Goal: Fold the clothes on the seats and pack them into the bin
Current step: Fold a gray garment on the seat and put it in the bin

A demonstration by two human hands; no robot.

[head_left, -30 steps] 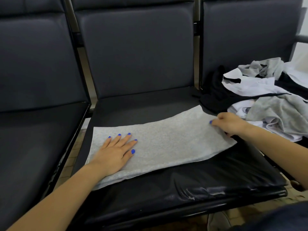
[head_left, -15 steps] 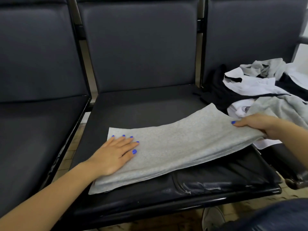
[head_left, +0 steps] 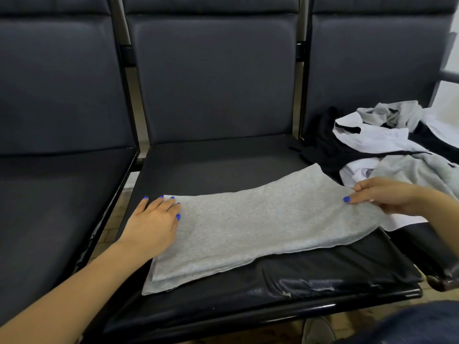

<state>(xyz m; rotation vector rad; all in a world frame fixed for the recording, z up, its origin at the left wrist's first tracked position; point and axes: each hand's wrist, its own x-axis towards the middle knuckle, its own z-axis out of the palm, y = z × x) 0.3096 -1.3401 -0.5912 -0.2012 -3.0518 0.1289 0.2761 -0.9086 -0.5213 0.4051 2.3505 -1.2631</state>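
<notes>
Fingers (head_left: pixel 164 203) of the left hand (head_left: pixel 154 224) lie flat and straight, pressing the left end of the folded grey cloth (head_left: pixel 260 227). Right hand (head_left: pixel 382 197) pinches the cloth's right end between thumb and curled fingers, lifting it a little. That cloth lies across the middle seat (head_left: pixel 218 165), in the centre of the frame. At the right, a pile of grey, white and black clothes (head_left: pixel 387 145) sits on the next seat.

On the middle seat (head_left: pixel 223 165) of 3 dark padded seats lies a folded grey garment (head_left: pixel 260 227), its left end pressed flat by the left hand (head_left: pixel 154 224) and its lifted right end pinched by the right hand (head_left: pixel 382 197), beside a heap of clothes (head_left: pixel 387 145) on the right seat.
</notes>
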